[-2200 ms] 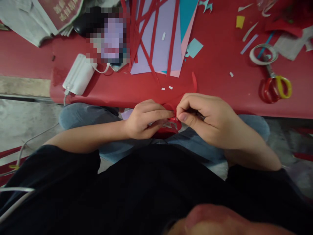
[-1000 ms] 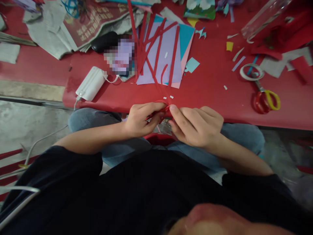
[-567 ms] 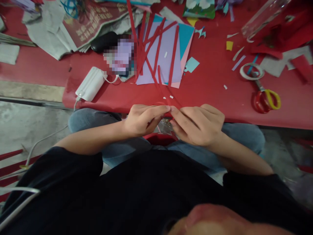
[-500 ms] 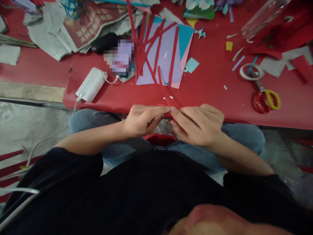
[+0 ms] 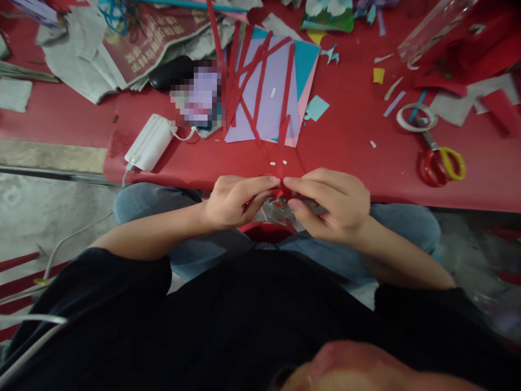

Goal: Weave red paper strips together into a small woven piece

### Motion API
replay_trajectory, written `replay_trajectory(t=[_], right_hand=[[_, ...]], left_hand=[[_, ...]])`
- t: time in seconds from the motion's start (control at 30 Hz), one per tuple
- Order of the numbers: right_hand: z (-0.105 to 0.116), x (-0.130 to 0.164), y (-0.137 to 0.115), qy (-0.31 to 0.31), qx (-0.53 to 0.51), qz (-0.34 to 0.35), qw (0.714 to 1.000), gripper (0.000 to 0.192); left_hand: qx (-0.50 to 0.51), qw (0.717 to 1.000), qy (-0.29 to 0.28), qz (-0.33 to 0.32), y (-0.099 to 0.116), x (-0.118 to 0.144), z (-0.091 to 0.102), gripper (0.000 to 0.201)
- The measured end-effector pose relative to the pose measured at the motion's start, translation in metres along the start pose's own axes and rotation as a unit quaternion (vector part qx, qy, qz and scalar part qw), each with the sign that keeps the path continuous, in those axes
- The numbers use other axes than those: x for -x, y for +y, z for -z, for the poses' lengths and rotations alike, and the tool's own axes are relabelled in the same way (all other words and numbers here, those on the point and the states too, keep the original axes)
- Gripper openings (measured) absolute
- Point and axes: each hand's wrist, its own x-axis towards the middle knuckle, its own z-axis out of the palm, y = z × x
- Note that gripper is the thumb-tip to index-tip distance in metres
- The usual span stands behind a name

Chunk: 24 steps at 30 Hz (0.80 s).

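Observation:
Over the table's front edge, my left hand pinches a red paper strip between thumb and index finger. The strip runs away from me toward the sheets, and its near end is bent into a small fold at the fingertips. My right hand meets the fold from the other side, index fingertip on it and thumb just below; the exact grip is partly hidden. Beyond the hands, several loose red strips lie across a lilac paper sheet, which overlaps blue and pink sheets.
On the red table are scissors and a tape roll at right. A white power bank with cables, a black mouse-like object and crumpled newspaper are at left. Paper scraps lie around.
The strip's near end has been bent into a fold between my fingertips, and its far end now points straighter away. My right thumb and index finger have spread slightly.

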Motion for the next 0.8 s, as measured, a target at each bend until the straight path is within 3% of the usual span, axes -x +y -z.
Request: replay_trajectory(t=[0.27,0.43,0.57,0.7,0.8], right_hand=[[0.0,0.001,0.0,0.009,0.025,0.006,1.0,0.02],[0.006,-0.002,-0.001,0.035,0.005,-0.032,0.999,0.012],[0.009,-0.003,-0.001,0.033,0.002,-0.055,0.998,0.016],[0.001,-0.004,0.023,0.024,-0.015,-0.126,0.992,0.026],[-0.014,-0.002,0.064,0.013,-0.013,-0.199,0.98,0.025]], left_hand=[[0.029,0.999,0.007,0.012,-0.003,0.011,-0.004,0.053],[0.08,0.995,0.028,0.045,0.002,0.012,-0.005,0.042],[0.117,0.987,0.051,0.099,0.01,0.007,-0.003,0.032],[0.173,0.965,0.009,0.196,0.015,0.011,0.002,0.025],[0.224,0.957,0.004,0.183,0.017,0.009,0.006,0.023]])
